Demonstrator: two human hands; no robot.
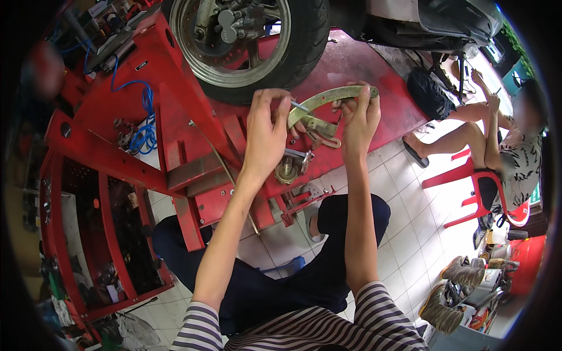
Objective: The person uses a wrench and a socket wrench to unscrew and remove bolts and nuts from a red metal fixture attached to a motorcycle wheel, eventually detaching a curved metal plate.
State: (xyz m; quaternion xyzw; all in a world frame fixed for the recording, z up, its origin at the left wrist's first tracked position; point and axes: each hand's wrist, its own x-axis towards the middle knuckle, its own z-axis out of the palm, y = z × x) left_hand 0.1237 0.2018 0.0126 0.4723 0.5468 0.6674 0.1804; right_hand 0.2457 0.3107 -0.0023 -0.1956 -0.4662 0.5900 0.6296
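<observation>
A curved, brass-coloured metal bracket (328, 95) is held up between my hands, over the red lift platform. My right hand (359, 126) is closed around its right end, where there is a round hole. My left hand (266, 131) pinches a short grey metal pin (301, 107) that meets the bracket near its left end. Some of the left fingers are hidden behind the hand. Under the arc shows a second flat metal piece (319, 125); whether it joins the bracket I cannot tell. Below the hands, a round metal fitting (285, 169) sits at the platform's near edge.
A motorbike wheel (308, 47) stands on the red platform (380, 73) just beyond my hands. Red lift arms (187, 88) and a coiled blue hose (143, 137) are at left. At right, another person sits by a red plastic stool (456, 178). Shoes (445, 307) lie at lower right.
</observation>
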